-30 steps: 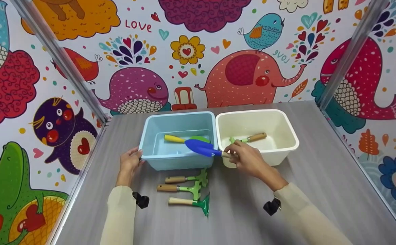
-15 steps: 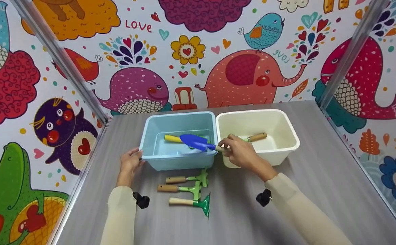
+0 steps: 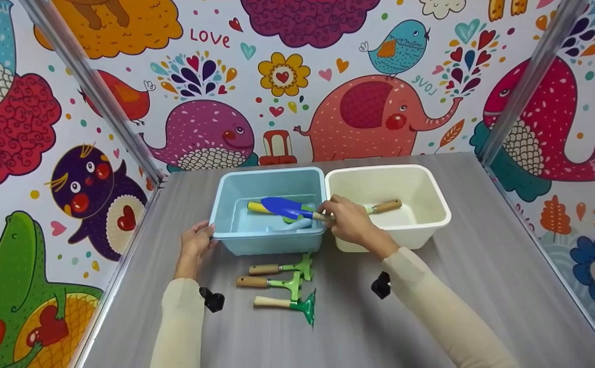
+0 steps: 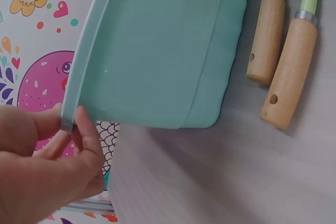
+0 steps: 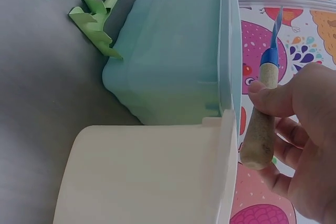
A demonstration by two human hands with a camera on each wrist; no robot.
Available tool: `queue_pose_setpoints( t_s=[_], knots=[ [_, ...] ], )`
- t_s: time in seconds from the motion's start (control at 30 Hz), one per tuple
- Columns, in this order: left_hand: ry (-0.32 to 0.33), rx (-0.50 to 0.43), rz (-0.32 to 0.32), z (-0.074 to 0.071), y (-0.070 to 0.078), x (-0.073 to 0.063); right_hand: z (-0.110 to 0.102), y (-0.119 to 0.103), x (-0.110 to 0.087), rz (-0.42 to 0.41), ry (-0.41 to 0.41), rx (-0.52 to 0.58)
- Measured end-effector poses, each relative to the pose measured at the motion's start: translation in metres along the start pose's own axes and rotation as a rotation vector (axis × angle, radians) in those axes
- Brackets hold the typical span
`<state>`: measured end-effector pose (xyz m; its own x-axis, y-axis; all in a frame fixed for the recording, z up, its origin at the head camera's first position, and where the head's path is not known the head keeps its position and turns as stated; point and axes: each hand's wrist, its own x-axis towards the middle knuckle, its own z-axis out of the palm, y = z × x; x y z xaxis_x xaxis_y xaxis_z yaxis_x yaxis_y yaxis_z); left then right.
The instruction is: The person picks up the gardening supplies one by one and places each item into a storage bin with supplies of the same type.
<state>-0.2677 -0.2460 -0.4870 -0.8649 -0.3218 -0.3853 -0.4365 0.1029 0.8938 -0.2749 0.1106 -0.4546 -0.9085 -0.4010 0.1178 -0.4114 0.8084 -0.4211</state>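
My left hand (image 3: 196, 246) pinches the front left corner of the light blue bin's rim; in the left wrist view, thumb and fingers meet on either side of the rim (image 4: 71, 114). My right hand (image 3: 351, 222) grips a hand trowel (image 3: 284, 208) by its wooden handle (image 5: 260, 135). The blue blade points left, above the inside of the blue bin (image 3: 271, 246). Beneath it in that bin lie a yellow-handled tool (image 3: 257, 207) and a light blue piece (image 3: 297, 224), both partly covered. A bit of green also shows there.
A cream bin (image 3: 399, 237) stands against the blue one's right side, holding a wooden-handled tool (image 3: 386, 206). In front of the blue bin lie two light green rakes (image 3: 254, 282) and a dark green tool (image 3: 305, 307) with a wooden handle. Patterned walls (image 3: 282, 117) enclose the table.
My right hand has carried the trowel leftward from the cream bin's edge, further over the blue bin. My left hand has stayed on the rim.
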Motion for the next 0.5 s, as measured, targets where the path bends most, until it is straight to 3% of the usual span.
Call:
queue_pose_setpoints(
  t_s=[0.5],
  knots=[
    [0.002, 0.009, -0.012, 0.000, 0.000, 0.002, 0.003, -0.024, 0.031, 0.028, -0.072, -0.050]
  ],
)
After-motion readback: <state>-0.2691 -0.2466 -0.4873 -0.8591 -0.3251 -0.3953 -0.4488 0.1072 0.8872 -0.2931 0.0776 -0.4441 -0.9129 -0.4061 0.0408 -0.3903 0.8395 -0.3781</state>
